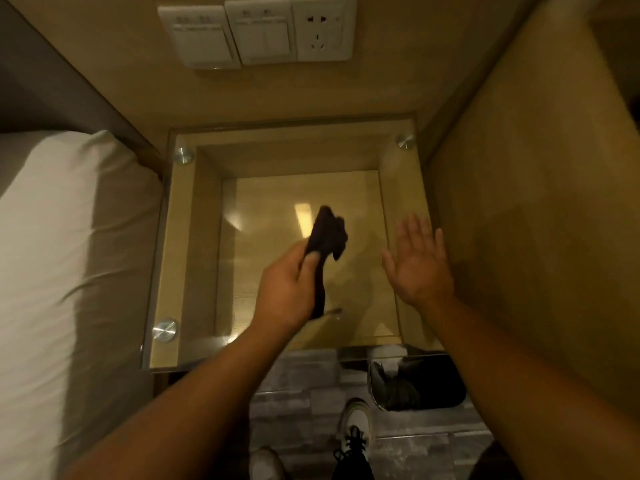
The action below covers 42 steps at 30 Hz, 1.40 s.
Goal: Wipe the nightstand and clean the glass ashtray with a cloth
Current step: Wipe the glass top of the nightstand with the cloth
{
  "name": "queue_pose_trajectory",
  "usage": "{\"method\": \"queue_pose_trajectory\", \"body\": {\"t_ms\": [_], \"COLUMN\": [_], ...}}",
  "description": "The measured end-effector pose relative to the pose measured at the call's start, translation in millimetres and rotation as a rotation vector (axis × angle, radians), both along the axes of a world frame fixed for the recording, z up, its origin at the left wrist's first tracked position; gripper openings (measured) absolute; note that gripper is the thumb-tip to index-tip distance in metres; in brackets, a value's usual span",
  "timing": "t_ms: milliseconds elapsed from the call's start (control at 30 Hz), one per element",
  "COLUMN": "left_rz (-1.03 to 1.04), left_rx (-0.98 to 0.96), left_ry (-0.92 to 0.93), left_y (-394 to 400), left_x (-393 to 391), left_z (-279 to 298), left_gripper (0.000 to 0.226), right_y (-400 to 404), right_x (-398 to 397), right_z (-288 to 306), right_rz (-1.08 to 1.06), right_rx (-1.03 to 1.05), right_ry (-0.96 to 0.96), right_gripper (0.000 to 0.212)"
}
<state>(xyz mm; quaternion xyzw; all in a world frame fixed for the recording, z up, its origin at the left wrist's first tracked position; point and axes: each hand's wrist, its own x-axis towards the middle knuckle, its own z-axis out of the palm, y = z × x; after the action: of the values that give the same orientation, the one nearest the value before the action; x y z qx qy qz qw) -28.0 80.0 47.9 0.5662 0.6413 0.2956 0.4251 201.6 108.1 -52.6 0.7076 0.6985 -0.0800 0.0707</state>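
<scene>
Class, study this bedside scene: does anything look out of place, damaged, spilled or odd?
Nothing looks spilled or broken. One oddity: no glass ashtray shows on the nightstand's glass top, though the task names one. The left hand grips a dark cloth; the right hand is open above the glass.

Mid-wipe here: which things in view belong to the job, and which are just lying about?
Job:
- dark cloth, gripped in the left hand
- nightstand glass top
- right hand, open above the glass
No ashtray in view.

Lying about:
- bed on the left
- wall switches and socket
- bin on the floor
- shoes
</scene>
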Motion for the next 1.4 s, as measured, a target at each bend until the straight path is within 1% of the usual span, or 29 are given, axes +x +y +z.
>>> {"method": "queue_pose_trajectory", "body": {"t_ms": [67, 133, 200, 300, 367, 433, 533, 667, 767, 833, 900, 1067, 1133, 1233, 1400], "left_rz": [-0.031, -0.094, -0.163, -0.342, -0.490, -0.591, -0.566, -0.637, -0.627, -0.628, -0.624, -0.632, -0.637, -0.660, -0.703], "left_rx": [0.167, 0.286, 0.348, 0.380, 0.371, 0.350, 0.386, 0.405, 0.445, 0.474, 0.491, 0.489, 0.481, 0.459, 0.430], "left_ry": [0.078, 0.175, 0.281, 0.518, 0.625, 0.718, 0.727, 0.726, 0.718, 0.711, 0.681, 0.653, 0.656, 0.653, 0.642], "left_y": [62, 124, 184, 257, 284, 291, 291, 277, 242, 209, 174, 91, 60, 17, -46], "left_x": [16, 37, 59, 91, 112, 127, 130, 119, 113, 106, 98, 77, 69, 60, 47], "left_z": [9, 9, 0, -27, -53, -80, -104, -101, -97, -98, -99, -100, -102, -101, -94], "left_gripper": [0.027, 0.031, 0.032, 0.033, 0.035, 0.039, 0.044, 0.044, 0.044, 0.044, 0.045, 0.051, 0.053, 0.053, 0.054], "right_y": [1, 1, 1, 3, 3, 3, 3, 3, 3, 4, 4, -1, -5, -22, -61], "right_x": [0, -1, -1, 1, 1, 1, 2, 3, 3, 4, 5, 10, 11, 7, -4], "right_z": [0, 2, 3, 1, -2, -3, -3, -1, 2, 4, 7, 16, 17, 15, 17], "right_rz": [0.001, 0.002, 0.008, 0.002, 0.004, -0.003, 0.007, 0.004, 0.006, -0.005, -0.037, -0.181, -0.238, -0.254, -0.157], "right_rx": [0.001, 0.016, 0.025, 0.017, 0.013, 0.018, 0.036, 0.031, 0.017, 0.028, 0.056, 0.157, 0.162, 0.156, 0.074], "right_ry": [-0.010, -0.021, -0.012, 0.024, 0.042, 0.063, 0.082, 0.097, 0.091, 0.128, 0.223, 0.568, 0.624, 0.606, 0.462], "right_gripper": [0.069, 0.069, 0.069, 0.070, 0.069, 0.069, 0.069, 0.067, 0.065, 0.065, 0.064, 0.063, 0.064, 0.064, 0.067]}}
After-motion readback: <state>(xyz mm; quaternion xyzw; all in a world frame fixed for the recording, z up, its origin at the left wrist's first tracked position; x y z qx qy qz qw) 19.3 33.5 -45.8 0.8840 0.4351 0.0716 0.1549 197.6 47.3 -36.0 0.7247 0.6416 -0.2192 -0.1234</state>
